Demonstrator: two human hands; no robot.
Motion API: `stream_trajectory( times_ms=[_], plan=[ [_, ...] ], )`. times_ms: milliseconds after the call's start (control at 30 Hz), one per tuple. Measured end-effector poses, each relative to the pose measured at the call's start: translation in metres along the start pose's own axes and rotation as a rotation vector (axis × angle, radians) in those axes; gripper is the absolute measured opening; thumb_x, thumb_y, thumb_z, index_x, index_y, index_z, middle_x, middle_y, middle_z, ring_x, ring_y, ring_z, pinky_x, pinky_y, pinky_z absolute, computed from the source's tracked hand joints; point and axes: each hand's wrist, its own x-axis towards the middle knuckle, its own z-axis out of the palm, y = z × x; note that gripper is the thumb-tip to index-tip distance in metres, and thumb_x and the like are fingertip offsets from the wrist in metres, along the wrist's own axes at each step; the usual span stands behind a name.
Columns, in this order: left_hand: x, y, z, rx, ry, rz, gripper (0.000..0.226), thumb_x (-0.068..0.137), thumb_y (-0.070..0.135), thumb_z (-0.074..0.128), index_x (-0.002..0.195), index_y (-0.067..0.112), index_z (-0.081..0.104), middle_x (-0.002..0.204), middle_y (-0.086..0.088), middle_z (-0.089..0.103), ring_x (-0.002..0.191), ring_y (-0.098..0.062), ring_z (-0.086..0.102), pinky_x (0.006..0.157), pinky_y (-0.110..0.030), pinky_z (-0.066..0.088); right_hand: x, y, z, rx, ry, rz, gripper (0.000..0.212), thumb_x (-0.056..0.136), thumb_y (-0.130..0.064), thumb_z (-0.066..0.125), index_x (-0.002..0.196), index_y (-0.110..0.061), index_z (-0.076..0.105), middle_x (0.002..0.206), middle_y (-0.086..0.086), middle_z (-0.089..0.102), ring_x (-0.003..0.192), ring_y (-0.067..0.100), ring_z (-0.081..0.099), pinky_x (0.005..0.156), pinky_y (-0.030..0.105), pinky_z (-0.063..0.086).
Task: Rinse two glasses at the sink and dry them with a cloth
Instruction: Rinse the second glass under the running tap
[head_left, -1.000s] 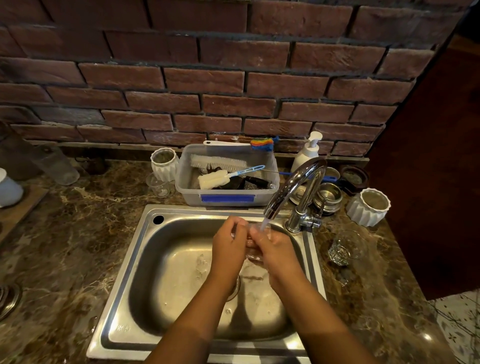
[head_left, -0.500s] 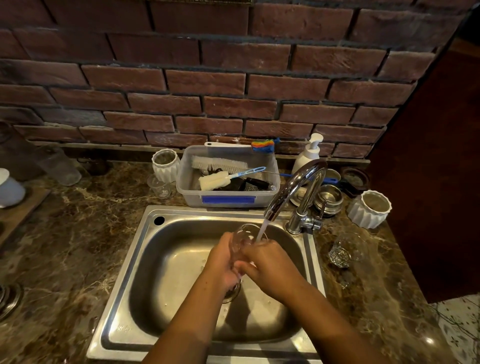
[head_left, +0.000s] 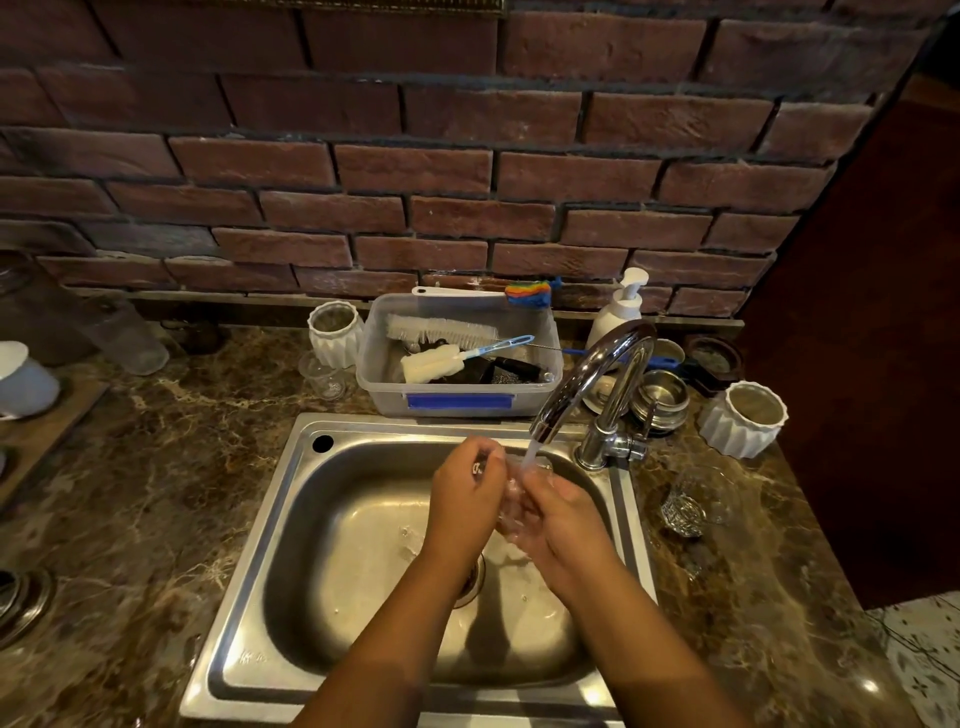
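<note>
Over sink (head_left: 291, 519): gripping glass (head_left: 511, 496) with left hand (head_left: 465, 499), fingers curled round it. Cupping same glass with right hand (head_left: 563, 519), fingers curled too. Held under water stream (head_left: 530, 454) from faucet (head_left: 592, 379). Right of sink: 1 spare glass (head_left: 696, 501) on counter (head_left: 753, 597).

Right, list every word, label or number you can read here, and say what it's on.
No text here can be read.
Stamped mark on the stainless steel sink's front-left rim: too small and blurred.
Blue strip on the clear plastic tub: shows no writing.
</note>
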Motion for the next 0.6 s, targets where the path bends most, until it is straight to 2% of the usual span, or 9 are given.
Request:
stream_trajectory(
  times_ms=[67,133,233,300,367,433,500,600],
  plan=[
    [0.001,0.007,0.002,-0.115,-0.037,-0.178,0.020,0.103,0.022,0.049,0.091,0.019,0.064,0.087,-0.002,0.067,0.075,-0.018,0.063,0.058,-0.028,0.051,0.002,-0.001,-0.002,-0.337,0.053,-0.160,0.024,0.098,-0.027,0.056,0.093,-0.013,0.075,0.087,0.008,0.077,0.090,0.025,0.072,0.094,0.049,0.053],
    [0.004,0.015,0.003,-0.249,-0.070,-0.364,0.024,0.103,0.024,0.046,0.095,0.014,0.066,0.084,-0.007,0.065,0.067,-0.017,0.057,0.051,-0.026,0.044,0.003,-0.008,-0.004,-0.679,0.031,-0.350,0.025,0.097,-0.031,0.057,0.087,-0.018,0.076,0.084,0.004,0.077,0.085,0.020,0.072,0.088,0.050,0.056],
    [0.007,0.021,-0.004,-0.524,-0.112,-0.646,0.029,0.102,0.032,0.048,0.098,0.012,0.068,0.082,-0.009,0.067,0.070,-0.018,0.057,0.060,-0.030,0.044,0.004,-0.019,-0.008,-1.120,-0.172,-0.531,0.022,0.096,-0.034,0.056,0.089,-0.024,0.075,0.085,-0.004,0.075,0.082,0.010,0.069,0.082,0.042,0.056],
    [0.006,0.012,-0.011,-0.736,-0.210,-0.802,0.028,0.099,0.033,0.052,0.100,0.010,0.069,0.086,-0.009,0.069,0.075,-0.020,0.061,0.063,-0.030,0.049,0.002,-0.025,-0.007,-1.473,-0.292,-0.643,0.018,0.097,-0.034,0.056,0.097,-0.028,0.073,0.095,-0.008,0.072,0.089,0.009,0.064,0.089,0.038,0.052],
    [0.003,-0.001,-0.014,-0.935,-0.288,-0.917,0.032,0.098,0.039,0.055,0.104,0.010,0.069,0.084,-0.008,0.068,0.067,-0.017,0.059,0.052,-0.027,0.049,0.001,-0.026,-0.006,-1.718,-0.364,-0.706,0.020,0.098,-0.037,0.052,0.105,-0.030,0.069,0.105,-0.007,0.069,0.102,0.012,0.060,0.104,0.038,0.039],
    [0.000,-0.013,-0.011,-0.950,-0.283,-0.960,0.037,0.098,0.042,0.055,0.106,0.009,0.069,0.083,-0.008,0.069,0.066,-0.016,0.057,0.049,-0.025,0.046,0.001,-0.020,-0.007,-1.755,-0.377,-0.707,0.021,0.099,-0.038,0.050,0.107,-0.031,0.068,0.106,-0.007,0.069,0.105,0.012,0.059,0.106,0.036,0.034],
    [-0.003,-0.015,-0.007,-0.853,-0.203,-0.921,0.034,0.097,0.037,0.055,0.107,0.008,0.069,0.086,-0.010,0.071,0.075,-0.020,0.059,0.059,-0.029,0.047,0.003,-0.010,-0.009,-1.663,-0.337,-0.701,0.021,0.098,-0.037,0.052,0.106,-0.030,0.070,0.102,-0.007,0.070,0.097,0.010,0.061,0.098,0.035,0.043],
    [-0.001,-0.005,-0.004,-0.642,0.007,-0.703,0.026,0.100,0.026,0.049,0.099,0.008,0.067,0.088,-0.013,0.068,0.078,-0.022,0.062,0.062,-0.030,0.050,0.004,0.003,-0.009,-1.232,-0.253,-0.509,0.018,0.096,-0.032,0.056,0.103,-0.028,0.073,0.096,-0.008,0.074,0.091,0.005,0.066,0.085,0.035,0.055]
  ],
)
